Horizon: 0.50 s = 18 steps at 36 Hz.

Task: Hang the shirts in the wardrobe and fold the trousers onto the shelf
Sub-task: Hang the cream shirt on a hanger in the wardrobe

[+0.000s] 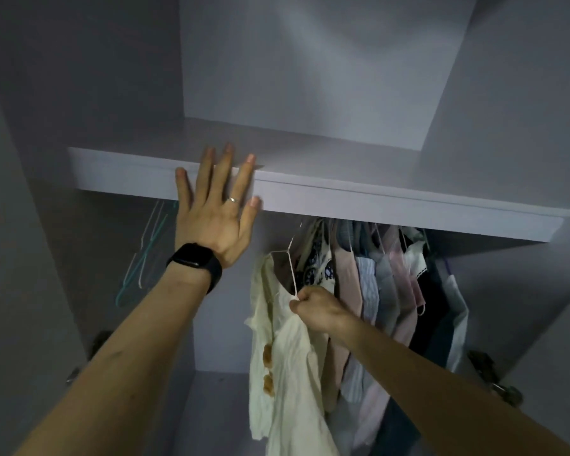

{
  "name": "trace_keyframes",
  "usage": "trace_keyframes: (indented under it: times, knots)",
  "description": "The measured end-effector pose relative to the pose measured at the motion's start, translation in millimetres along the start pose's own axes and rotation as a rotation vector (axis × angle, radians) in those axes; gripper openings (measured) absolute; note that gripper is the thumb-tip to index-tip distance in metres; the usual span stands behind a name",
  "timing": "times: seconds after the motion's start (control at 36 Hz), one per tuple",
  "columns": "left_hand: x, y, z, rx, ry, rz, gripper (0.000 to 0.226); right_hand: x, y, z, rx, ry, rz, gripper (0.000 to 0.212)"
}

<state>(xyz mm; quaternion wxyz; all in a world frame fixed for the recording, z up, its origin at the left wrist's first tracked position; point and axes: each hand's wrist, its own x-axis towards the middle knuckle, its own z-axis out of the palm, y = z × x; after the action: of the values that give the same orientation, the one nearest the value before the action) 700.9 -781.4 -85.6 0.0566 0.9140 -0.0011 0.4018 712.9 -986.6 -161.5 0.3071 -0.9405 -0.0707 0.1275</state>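
Observation:
A cream shirt point(285, 366) with brown buttons hangs on a thin white hanger point(290, 264) under the wardrobe shelf point(375, 199). My right hand point(313, 311) pinches the lower end of that hanger at the shirt's collar. My left hand point(216, 209), with a ring and a black watch, lies flat with spread fingers against the shelf's front edge. The hanger's hook and the rail are hidden behind the shelf edge.
Several hung garments point(392, 291) in pink, grey, striped and dark fabric fill the rail to the right of the cream shirt. A few bare teal and white hangers point(145, 255) hang at the left. Door hinges point(494, 380) show low on both sides.

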Motion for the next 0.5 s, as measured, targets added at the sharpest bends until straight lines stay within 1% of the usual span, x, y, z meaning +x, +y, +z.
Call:
trace_keyframes:
  times: [0.08,0.14,0.19,0.28,0.39,0.5]
  knots:
    - [6,1,6,-0.025,0.099,0.025,0.061,24,5,18,0.021,0.058,0.03,0.03]
    - [8,-4,15,-0.014,0.169,0.045,0.061,41,9,36,0.037,0.106,0.032,0.026]
    - [10,-7,20,-0.001,0.202,0.065,0.061,56,14,45,0.063,0.151,0.032,0.021]
    - [7,-8,30,0.005,0.257,0.073,0.061,71,24,56,0.09,0.229,0.001,0.027]
    - [6,-10,31,0.009,0.273,0.081,0.062,82,24,53,0.127,0.323,-0.046,0.026]
    - [4,-10,32,-0.007,0.303,0.068,0.06,90,13,43,0.197,0.468,-0.081,0.031]
